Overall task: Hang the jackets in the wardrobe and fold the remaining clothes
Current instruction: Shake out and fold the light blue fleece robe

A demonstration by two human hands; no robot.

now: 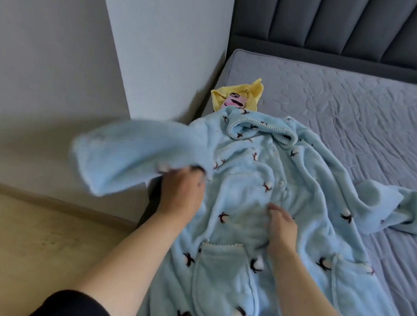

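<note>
A light blue fleece robe (255, 196) printed with small dark birds lies front-up on the bed, collar toward the headboard. My left hand (180, 188) grips its left sleeve (133, 153), which is lifted off the bed and blurred, sticking out over the bed's edge. On the robe's chest, near the button line, my right hand (279, 223) presses flat. The right sleeve (404, 210) lies crumpled on the mattress. A yellow garment (248, 91) with a pink printed face peeks out beyond the collar.
The grey quilted mattress (354, 110) stretches to the right, with a dark padded headboard (352, 25) behind it. A white wall corner (150, 44) stands close to the bed's left side. Light wooden floor (19, 239) lies at lower left.
</note>
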